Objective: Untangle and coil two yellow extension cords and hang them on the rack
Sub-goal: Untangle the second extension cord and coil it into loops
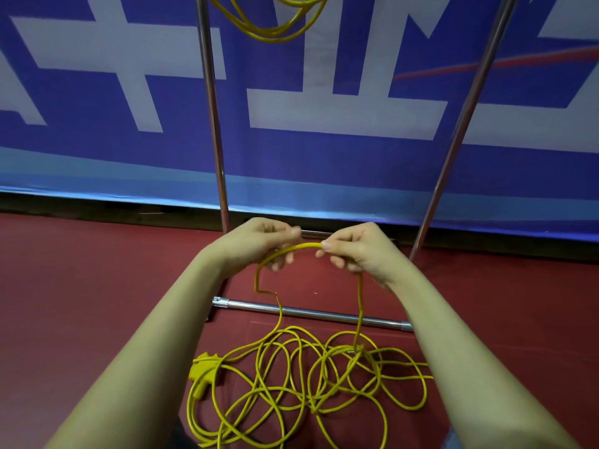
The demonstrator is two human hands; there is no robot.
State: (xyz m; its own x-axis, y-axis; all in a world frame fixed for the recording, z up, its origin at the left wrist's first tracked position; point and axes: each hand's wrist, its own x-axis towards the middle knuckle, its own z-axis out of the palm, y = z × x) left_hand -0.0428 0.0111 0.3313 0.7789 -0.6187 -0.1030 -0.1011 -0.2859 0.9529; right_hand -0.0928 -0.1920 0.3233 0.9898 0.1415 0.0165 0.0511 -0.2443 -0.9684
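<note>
Below both hands, nearest to the camera: loose tangled yellow cord [301, 380] spread on the red floor [81, 303], many loops crossing, with a yellow socket block [201, 371] at its left edge. Left hand [259, 243] and right hand [355, 249] raised above this pile, close together but apart, fingers curled, each pinching one end of a short arch of the cord between them. Two strands falling from the arch: one under the left hand with a sharp kink, one under the right hand going almost straight down into the tangle. Long axis of the held piece running left to right, from one hand to the other. Right strand entering a knot-like crossing, perhaps a real knot, hard to tell. Right hand therefore nearer to the part needing release. Beyond the hands, chrome rack [212, 131] standing before a blue banner [324, 163]; high above, a coiled cord [275, 30] already hanging.
</note>
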